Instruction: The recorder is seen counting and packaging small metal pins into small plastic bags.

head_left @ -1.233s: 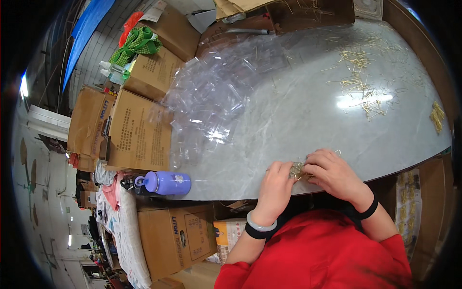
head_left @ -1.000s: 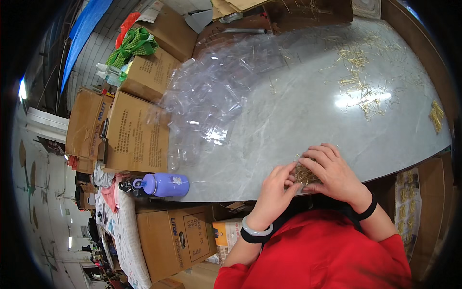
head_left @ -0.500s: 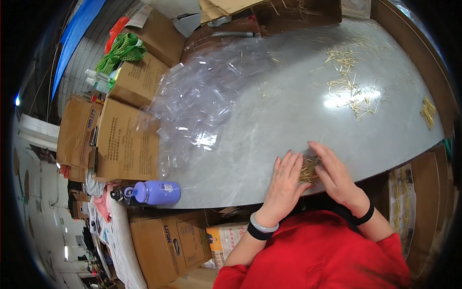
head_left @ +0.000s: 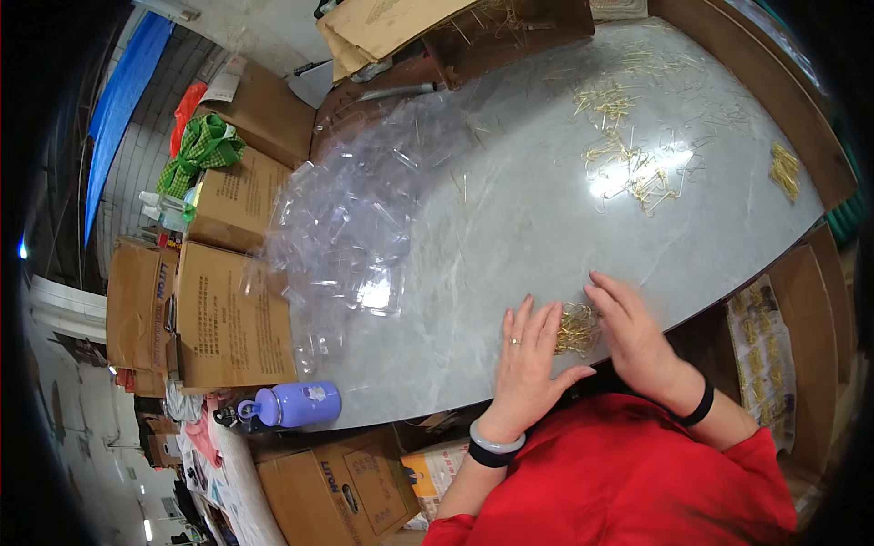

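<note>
We see a bundle of gold-coloured wire hooks on the grey marbled table, close to its near edge and between the two hands. The left hand lies just to its left, back upward, fingers stretched forward and slightly parted, thumb spread toward the right; we see nothing gripped in it, and its forefinger borders the bundle. The right hand, somewhat blurred, is turned edge-on at the bundle's right, its fingers nearly straight and the palm facing inward, with nothing in its grasp that we can make out. We cannot tell how firmly either hand touches the wires.

Beyond the hands, toward the far right, we find a loose scatter of wire hooks, and by the table's right edge a small compact bunch of gold wire. A heap of clear plastic pieces covers the table's left part, reaching toward a brown cardboard box. A purple bottle is at the near left edge, well apart from the hands.
</note>
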Action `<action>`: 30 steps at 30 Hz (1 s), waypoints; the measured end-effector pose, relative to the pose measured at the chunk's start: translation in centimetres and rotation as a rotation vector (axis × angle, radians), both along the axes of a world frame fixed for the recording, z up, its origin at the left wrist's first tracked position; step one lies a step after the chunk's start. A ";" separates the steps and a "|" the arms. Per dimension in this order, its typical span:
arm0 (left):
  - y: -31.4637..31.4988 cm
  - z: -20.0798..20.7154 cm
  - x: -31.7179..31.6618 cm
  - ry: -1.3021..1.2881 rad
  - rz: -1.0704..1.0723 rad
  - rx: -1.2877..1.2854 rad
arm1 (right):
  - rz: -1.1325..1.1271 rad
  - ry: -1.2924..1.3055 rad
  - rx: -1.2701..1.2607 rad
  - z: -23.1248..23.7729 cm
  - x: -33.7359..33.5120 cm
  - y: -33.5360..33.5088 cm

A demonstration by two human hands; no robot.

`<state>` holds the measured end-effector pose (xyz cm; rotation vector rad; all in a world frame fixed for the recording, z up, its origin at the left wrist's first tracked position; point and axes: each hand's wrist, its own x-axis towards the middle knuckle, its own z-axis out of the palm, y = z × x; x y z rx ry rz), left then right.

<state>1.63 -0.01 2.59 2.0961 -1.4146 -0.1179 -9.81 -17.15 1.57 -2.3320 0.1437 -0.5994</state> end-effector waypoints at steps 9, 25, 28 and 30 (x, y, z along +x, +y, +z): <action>0.2 -1.3 0.1 0.004 0.048 -0.044 | 0.159 -0.036 0.253 1.1 1.1 1.1; 0.3 -1.6 -0.1 -0.001 0.104 -0.063 | 0.332 0.010 0.321 2.2 1.2 -1.9; 0.6 -1.6 -0.1 0.025 0.124 -0.057 | 0.233 0.132 -0.088 3.9 -0.1 -3.1; 0.2 -1.1 -0.5 0.040 0.132 -0.071 | 0.090 0.017 -0.184 2.4 -0.2 -2.4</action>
